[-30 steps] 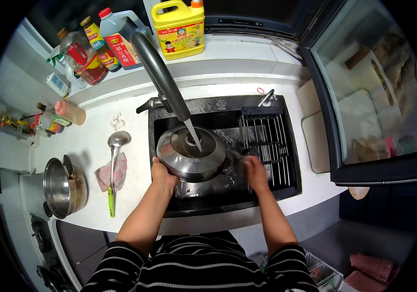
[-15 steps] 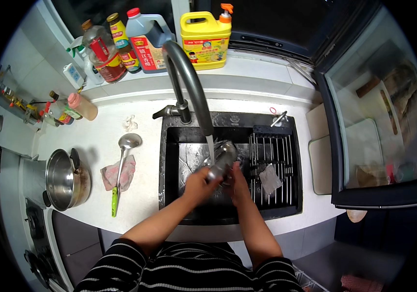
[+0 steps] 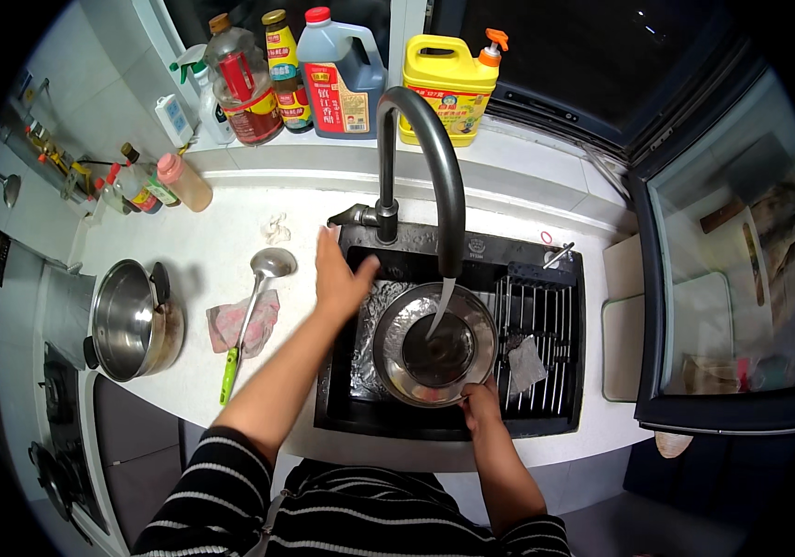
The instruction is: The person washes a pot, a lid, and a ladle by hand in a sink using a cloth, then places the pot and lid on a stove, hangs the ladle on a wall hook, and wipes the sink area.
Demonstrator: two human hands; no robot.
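Over the black sink, my right hand grips the near right rim of a round pot lid. This lid has a shiny steel rim and a dark middle, and water from the tall grey faucet runs onto it. My left hand holds nothing; its fingers are apart, with the fingertips right by the faucet's side lever. Whether they touch the lever I cannot tell.
A metal drying rack with a pale scouring pad spans the sink's right side. Left on the counter are a ladle, a pink cloth and a steel pot. Bottles and jugs line the sill; an open window juts in at right.
My left hand has let go of the lid and moved up and left to the faucet lever. The lid, tilted before in both hands, now faces up in my right hand. The view has shifted.
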